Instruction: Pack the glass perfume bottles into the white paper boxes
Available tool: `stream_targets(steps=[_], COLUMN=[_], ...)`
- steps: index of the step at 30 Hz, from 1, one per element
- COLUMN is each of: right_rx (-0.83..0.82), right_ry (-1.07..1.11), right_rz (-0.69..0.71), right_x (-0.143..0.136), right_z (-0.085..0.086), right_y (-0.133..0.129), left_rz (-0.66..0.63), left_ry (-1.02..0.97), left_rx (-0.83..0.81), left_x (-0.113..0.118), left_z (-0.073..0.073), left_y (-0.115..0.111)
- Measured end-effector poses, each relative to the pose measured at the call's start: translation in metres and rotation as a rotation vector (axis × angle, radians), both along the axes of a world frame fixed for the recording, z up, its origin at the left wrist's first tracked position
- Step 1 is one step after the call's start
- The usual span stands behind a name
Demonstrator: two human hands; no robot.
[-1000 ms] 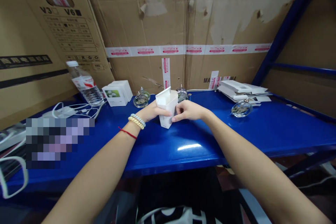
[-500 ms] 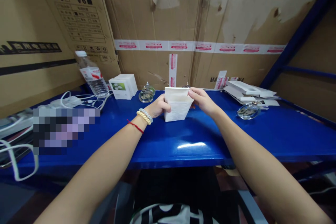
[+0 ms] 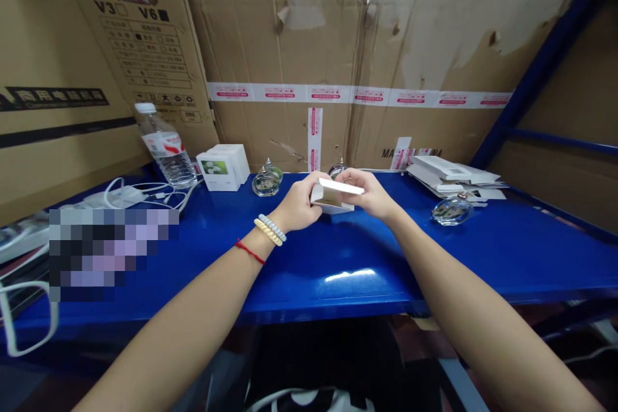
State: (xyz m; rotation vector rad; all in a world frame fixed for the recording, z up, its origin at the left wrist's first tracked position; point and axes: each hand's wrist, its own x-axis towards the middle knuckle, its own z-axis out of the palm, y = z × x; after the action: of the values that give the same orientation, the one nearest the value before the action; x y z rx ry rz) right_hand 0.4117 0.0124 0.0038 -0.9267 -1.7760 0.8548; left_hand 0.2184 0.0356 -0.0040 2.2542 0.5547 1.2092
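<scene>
Between my hands is a small white carton (image 3: 333, 208), tipped so that its open end faces me and a flap stands over the opening. My left hand (image 3: 302, 205) grips its left side, thumb at the near edge. On the other side my right hand (image 3: 371, 196) holds the carton by the right side and flap, some fingers hidden behind the flap. Just behind the hands a round glass bottle (image 3: 338, 169) is partly covered. Two similar glass bottles (image 3: 265, 183) stand close together to the left, and another glass bottle (image 3: 452, 210) rests at the right.
White boxes (image 3: 223, 167) and a water bottle (image 3: 168, 151) stand at the back left. Flat white cartons (image 3: 454, 174) are stacked at the back right. White cables (image 3: 29, 280) and a power strip (image 3: 116, 195) lie left on the blue table (image 3: 309, 277). Cardboard (image 3: 290, 45) walls the back.
The carton has tilted, so its open end now points toward me instead of up. My left hand has turned around its side, and my right fingers have moved over the flap.
</scene>
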Motion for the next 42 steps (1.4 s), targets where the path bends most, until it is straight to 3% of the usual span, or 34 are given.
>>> stream_targets(steps=[6, 20, 26, 30, 32, 34, 38, 42], right_rx=[0.094, 0.187, 0.148, 0.017, 0.015, 0.056, 0.135, 0.070], right_ry=[-0.047, 0.018, 0.131, 0.354, 0.429, 0.429, 0.114, -0.295], right_rz=[-0.013, -0.017, -0.095, -0.124, -0.198, -0.355, -0.699, -0.826], right_x=[0.000, 0.000, -0.002, 0.001, 0.007, 0.016, 0.035, 0.048], right_z=[-0.002, 0.000, 0.003, 0.000, -0.002, -0.004, -0.014, -0.026], right_y=[-0.001, -0.002, 0.000, 0.013, 0.020, 0.026, 0.035, 0.043], left_rz=[0.017, -0.002, 0.128, 0.143, 0.219, 0.359, 0.549, 0.544], left_ry=[0.049, -0.088, -0.060, -0.205, -0.298, -0.349, -0.358, -0.352], left_rx=[0.237, 0.447, 0.268, 0.068, 0.007, -0.029, -0.120, -0.220], left_x=[-0.001, 0.000, 0.002, 0.007, 0.007, 0.005, -0.003, -0.008], left_z=[-0.004, -0.002, -0.005, -0.008, -0.007, -0.005, 0.000, -0.004], left_y=[-0.002, -0.001, -0.002, 0.005, 0.011, 0.016, 0.026, 0.033])
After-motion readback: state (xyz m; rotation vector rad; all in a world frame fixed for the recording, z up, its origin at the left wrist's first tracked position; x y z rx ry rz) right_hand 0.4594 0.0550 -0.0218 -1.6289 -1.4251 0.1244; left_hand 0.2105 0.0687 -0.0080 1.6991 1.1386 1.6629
